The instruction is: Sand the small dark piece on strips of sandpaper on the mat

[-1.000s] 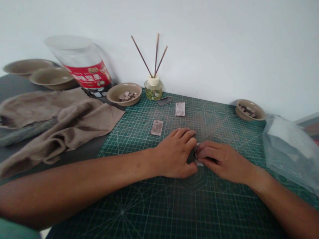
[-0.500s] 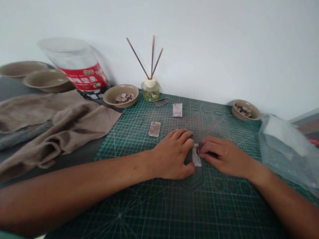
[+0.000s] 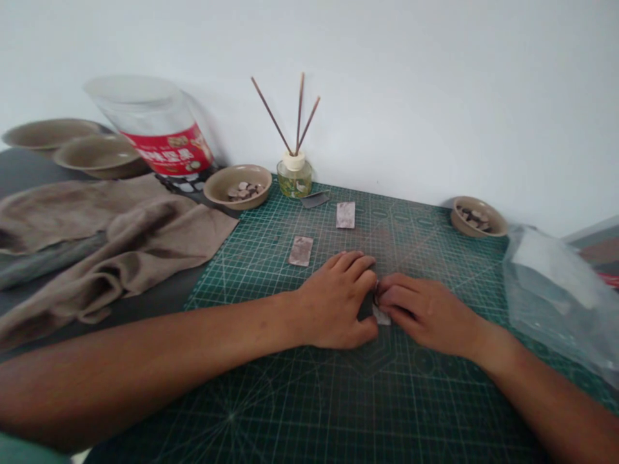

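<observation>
On the green cutting mat (image 3: 300,399) my left hand (image 3: 341,299) rests with thumb and fingers apart, at the left edge of a small pale piece (image 3: 382,316). My right hand (image 3: 418,312) has its fingers pinched together over that piece, hiding most of it; a small dark-edged item shows at the fingertips, too small to name. Two similar rectangular pieces lie flat farther back, one greyish brown (image 3: 300,251) and one paler (image 3: 345,215). A dark grey piece (image 3: 315,200) lies near the mat's back edge.
Small chips fill part of a left bowl (image 3: 238,187) and a right bowl (image 3: 478,216). A reed diffuser (image 3: 294,175) stands at the back. On the left are a red-labelled jar (image 3: 171,151), two more bowls and a brown cloth (image 3: 145,238). A plastic bag (image 3: 556,283) lies at right.
My right hand has moved left across the pale piece, covering more of it and coming close to my left hand. My left hand stays in place. The view has shifted slightly.
</observation>
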`<state>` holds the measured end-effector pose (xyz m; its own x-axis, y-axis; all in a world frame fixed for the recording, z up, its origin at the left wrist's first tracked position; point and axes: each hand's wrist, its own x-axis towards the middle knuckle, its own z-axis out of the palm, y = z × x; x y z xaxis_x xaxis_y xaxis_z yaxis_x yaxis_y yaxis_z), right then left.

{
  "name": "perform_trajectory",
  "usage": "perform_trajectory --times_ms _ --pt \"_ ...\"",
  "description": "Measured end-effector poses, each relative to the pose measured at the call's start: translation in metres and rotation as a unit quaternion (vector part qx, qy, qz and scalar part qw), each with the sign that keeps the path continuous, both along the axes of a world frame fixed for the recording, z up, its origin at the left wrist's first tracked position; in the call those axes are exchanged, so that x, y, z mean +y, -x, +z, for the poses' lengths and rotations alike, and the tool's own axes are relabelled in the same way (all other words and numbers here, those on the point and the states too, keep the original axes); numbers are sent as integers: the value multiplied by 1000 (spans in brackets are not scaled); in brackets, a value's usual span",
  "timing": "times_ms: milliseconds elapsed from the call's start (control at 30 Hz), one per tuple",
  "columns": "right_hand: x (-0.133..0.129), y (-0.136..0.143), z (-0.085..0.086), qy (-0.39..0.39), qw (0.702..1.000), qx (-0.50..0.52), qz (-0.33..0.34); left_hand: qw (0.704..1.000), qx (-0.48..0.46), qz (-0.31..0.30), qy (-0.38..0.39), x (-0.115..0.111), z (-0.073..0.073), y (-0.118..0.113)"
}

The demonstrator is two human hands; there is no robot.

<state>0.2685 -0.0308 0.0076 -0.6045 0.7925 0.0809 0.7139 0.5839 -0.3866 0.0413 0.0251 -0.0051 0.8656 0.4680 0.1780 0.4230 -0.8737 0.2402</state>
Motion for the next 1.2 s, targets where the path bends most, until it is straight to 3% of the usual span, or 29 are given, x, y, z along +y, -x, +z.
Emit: perform_trajectory --times_ms 100,267,433,567,733,867,1033,1200 --pt "0 -1 3 -13 999 -22 -27 1000 -7 4 1 0 -1 0" --pt "-5 3 3 26 1000 -2 17 1000 -4 0 -3 -1 0 0" --pt "-1 3 0 -14 999 -11 -40 1000 4 4 -1 -1 2 0" --pt "-2 4 -1 19 1000 5 3 1000 1 -3 1 -1 1 0" --pt "1 3 -2 -29 998 -2 -55 1000 -3 4 3 0 0 0" --pt "-2 4 -1 15 1000 2 -2 1000 -4 -4 1 0 0 0" --pt "-1 6 -2 -44 998 -10 -48 1000 -3 0 -6 0 0 0" --pt "-4 5 -3 9 1000 11 0 1000 -4 -5 -7 0 -1 0"
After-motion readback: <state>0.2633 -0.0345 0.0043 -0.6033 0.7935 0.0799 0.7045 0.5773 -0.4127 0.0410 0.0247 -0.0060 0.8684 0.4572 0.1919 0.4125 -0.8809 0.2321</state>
